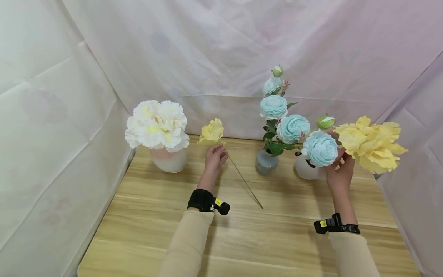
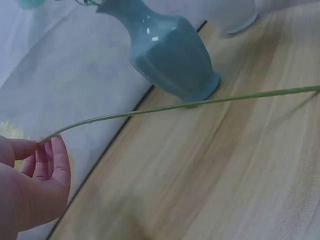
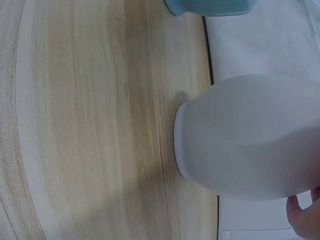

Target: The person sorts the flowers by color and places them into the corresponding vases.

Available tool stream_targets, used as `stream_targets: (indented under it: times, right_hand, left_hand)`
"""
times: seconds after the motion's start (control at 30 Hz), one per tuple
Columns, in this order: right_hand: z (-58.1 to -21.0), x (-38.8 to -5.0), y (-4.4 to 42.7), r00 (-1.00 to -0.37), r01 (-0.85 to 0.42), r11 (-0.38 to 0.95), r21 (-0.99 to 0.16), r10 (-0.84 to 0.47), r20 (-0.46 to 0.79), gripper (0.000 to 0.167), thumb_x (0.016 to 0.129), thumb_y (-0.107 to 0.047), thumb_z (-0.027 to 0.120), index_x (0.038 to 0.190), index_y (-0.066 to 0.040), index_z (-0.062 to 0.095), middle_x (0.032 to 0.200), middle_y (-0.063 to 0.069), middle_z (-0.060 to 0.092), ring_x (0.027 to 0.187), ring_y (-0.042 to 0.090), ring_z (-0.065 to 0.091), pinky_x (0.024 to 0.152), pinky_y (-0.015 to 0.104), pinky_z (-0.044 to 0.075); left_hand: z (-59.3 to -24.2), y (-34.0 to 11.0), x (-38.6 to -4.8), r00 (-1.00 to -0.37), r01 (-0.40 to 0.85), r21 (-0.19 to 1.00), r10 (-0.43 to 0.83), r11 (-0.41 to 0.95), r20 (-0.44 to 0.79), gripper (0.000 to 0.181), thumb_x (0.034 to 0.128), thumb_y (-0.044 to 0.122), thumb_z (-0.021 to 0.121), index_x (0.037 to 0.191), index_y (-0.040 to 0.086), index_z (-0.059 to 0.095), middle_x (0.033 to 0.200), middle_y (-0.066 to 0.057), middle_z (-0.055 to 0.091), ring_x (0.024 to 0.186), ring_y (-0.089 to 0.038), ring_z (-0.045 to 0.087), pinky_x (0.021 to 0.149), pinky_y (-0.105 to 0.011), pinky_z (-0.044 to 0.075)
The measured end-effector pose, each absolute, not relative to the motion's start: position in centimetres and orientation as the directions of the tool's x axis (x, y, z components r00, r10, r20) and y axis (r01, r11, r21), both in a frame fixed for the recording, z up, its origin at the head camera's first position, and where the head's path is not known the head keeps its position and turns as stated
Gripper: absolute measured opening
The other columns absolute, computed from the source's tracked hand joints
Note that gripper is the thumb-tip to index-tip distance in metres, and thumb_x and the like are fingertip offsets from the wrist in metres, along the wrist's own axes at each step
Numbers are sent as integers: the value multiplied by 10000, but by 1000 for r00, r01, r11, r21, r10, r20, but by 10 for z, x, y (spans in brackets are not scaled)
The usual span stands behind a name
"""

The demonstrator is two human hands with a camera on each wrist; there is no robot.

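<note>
My left hand [image 1: 215, 157] pinches the thin green stem [image 2: 165, 107] of a yellow flower [image 1: 212, 132] just below its bloom. The stem slants down toward the near side of the table. My right hand [image 1: 340, 173] is at the upper part of the white vase [image 3: 245, 137] on the right, its fingers [image 3: 299, 216] curled against the side. Blue blooms [image 1: 320, 148] and yellow blooms [image 1: 372, 144] partly hide this hand and the vase's mouth. The vase stands upright on the table.
A blue-grey vase [image 1: 267, 162] with tall blue flowers [image 1: 273, 107] stands left of the white vase. Farther left, a white vase with a pinkish top [image 1: 169, 159] holds large white flowers [image 1: 157, 125]. Pale cloth [image 1: 221, 50] hangs behind and beside the wooden table [image 1: 145, 231].
</note>
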State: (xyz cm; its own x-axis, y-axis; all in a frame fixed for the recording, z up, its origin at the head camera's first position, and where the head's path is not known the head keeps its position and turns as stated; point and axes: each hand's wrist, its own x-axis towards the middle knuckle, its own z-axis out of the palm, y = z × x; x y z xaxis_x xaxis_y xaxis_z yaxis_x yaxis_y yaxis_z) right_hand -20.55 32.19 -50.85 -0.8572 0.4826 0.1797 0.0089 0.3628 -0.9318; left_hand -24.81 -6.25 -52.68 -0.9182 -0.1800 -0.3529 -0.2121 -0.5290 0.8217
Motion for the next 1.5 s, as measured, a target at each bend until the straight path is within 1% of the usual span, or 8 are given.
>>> stream_targets:
  times: [0.07, 0.27, 0.5, 0.67, 0.83, 1.03, 1.23, 1.5]
  right_hand:
    - [-509, -206, 322, -859, 0, 367, -930, 476, 188, 659, 936, -261, 640, 1502, -306, 305, 1526, 36, 376, 1381, 139, 361, 1212, 409, 297]
    - [-508, -207, 323, -857, -16, 379, -925, 472, 208, 661, 937, -253, 643, 1499, -317, 301, 1529, 36, 376, 1394, 155, 363, 1216, 414, 293]
    - [-509, -207, 324, -861, 9, 372, -928, 475, 182, 666, 935, -265, 649, 1502, -295, 301, 1535, 46, 369, 1392, 152, 357, 1223, 411, 287]
    - [-508, -207, 324, -857, 25, 361, -932, 488, 166, 657, 941, -293, 640, 1504, -287, 302, 1539, 46, 368, 1399, 153, 355, 1224, 402, 282]
    - [-507, -207, 323, -856, 32, 364, -931, 490, 162, 642, 950, -303, 628, 1503, -283, 303, 1541, 50, 367, 1411, 162, 353, 1230, 408, 280]
    - [-506, -206, 322, -858, 32, 360, -933, 489, 159, 612, 967, -336, 598, 1502, -284, 303, 1540, 44, 371, 1419, 171, 353, 1233, 409, 281]
    - [-506, -205, 321, -857, 16, 363, -932, 485, 174, 632, 956, -294, 620, 1502, -292, 301, 1537, 49, 372, 1410, 163, 357, 1232, 412, 283]
    - [-508, -205, 320, -854, -2, 354, -935, 486, 186, 651, 938, -262, 643, 1496, -292, 310, 1516, 58, 385, 1366, 137, 368, 1223, 399, 294]
  left_hand:
    - [-521, -62, -246, -927, -197, 832, -177, -519, -329, 238, 987, 47, 587, 1222, 26, 554, 1054, -53, 596, 846, -111, 604, 852, -258, 571]
    - [-499, -62, -236, -951, -163, 859, -155, -486, -268, 247, 1001, 54, 565, 1245, 24, 548, 973, 28, 612, 850, -91, 611, 995, -358, 546]
    - [-476, -63, -221, -975, -125, 870, -104, -477, -197, 244, 1006, 53, 557, 1248, 19, 549, 1003, 33, 627, 846, -63, 637, 827, -230, 584]
    - [-458, -60, -209, -993, -78, 891, -41, -447, -107, 271, 1009, 36, 542, 1272, -26, 520, 993, 51, 625, 865, -55, 638, 827, -233, 583]
    - [-442, -58, -197, -1000, -25, 909, -2, -415, -29, 183, 1005, 29, 544, 1187, 38, 563, 985, 70, 635, 883, -52, 636, 848, -250, 574]
    - [-421, -58, -184, -998, 53, 926, 18, -373, 64, 162, 996, 17, 557, 1037, 167, 600, 1000, 48, 627, 926, -119, 616, 824, -249, 578]
    - [-399, -57, -170, -982, 154, 926, 53, -346, 183, 144, 987, 8, 569, 1021, 146, 597, 1060, 18, 618, 947, -123, 615, 834, -268, 586]
    - [-370, -51, -153, -941, 264, 883, 97, -387, 324, 197, 974, -29, 558, 995, 156, 621, 971, 35, 637, 930, -112, 636, 846, -281, 592]
